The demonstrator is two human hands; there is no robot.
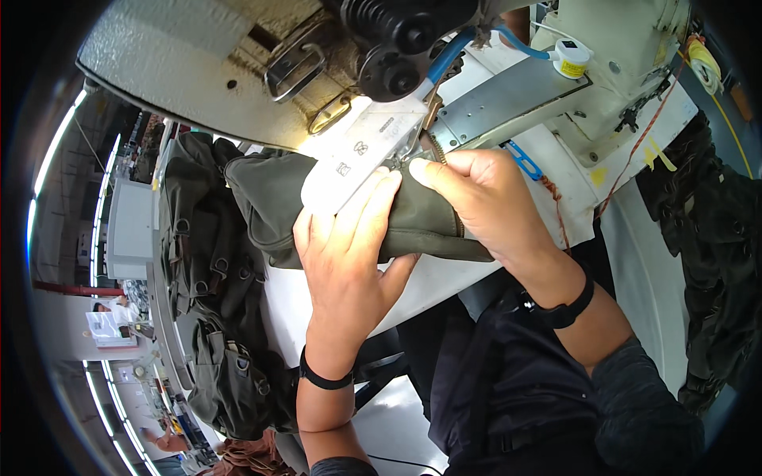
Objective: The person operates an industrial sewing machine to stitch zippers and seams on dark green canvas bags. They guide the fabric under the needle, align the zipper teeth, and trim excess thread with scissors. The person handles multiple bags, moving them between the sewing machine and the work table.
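Observation:
A dark green fabric bag point(421, 210) with a zipper along its right edge lies under the head of a sewing machine point(198, 59). My left hand point(345, 250) rests on it, fingers stretched out together and thumb apart near the bag's lower edge. Its fingertips reach the edge of a white guard plate point(353, 163). To the right, my right hand point(496, 202) is closed on the bag, with thumb and forefinger pinching the fabric just beside the presser foot point(409, 151). The needle point is hard to make out there.
More dark green bags point(210, 254) are piled at the left, and others point(718, 262) hang at the right. A blue-handled tool point(524, 161) lies on the white tabletop point(302, 297) by the metal machine arm point(508, 99). An orange cord point(647, 127) runs down the right side.

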